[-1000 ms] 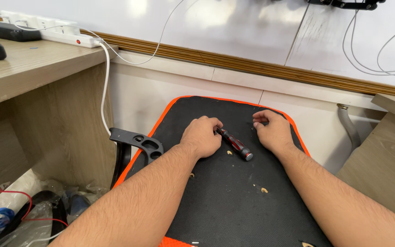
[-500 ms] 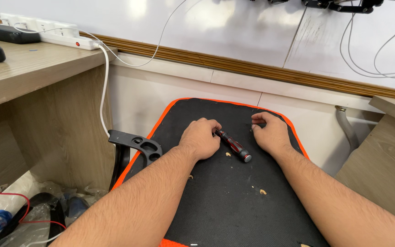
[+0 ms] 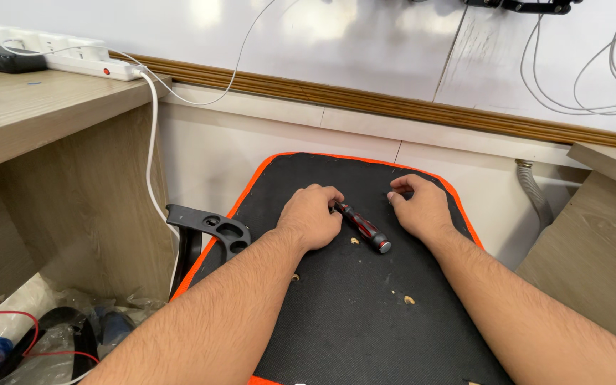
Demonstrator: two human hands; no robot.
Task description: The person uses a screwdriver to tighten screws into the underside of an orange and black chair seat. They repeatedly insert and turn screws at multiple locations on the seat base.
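A screwdriver point(image 3: 365, 229) with a black and red handle lies on a black seat pad with an orange rim point(image 3: 336, 314). My left hand point(image 3: 311, 215) rests on the pad, its fingers curled over the screwdriver's shaft end. My right hand point(image 3: 420, 208) sits just right of the handle, fingers curled and thumb pressed to fingertips near the pad's far edge. Whether anything small is pinched there is not visible. Small pale chips point(image 3: 409, 300) lie scattered on the pad.
A black plastic armrest bracket point(image 3: 212, 227) sticks out left of the pad. A wooden desk point(image 3: 44, 107) with a white power strip point(image 3: 73, 58) stands at left, bags and wires under it. A wooden panel point(image 3: 593, 249) is at right, cables hang on the wall.
Both hands and the screwdriver stay where they were. Only the view has shifted slightly.
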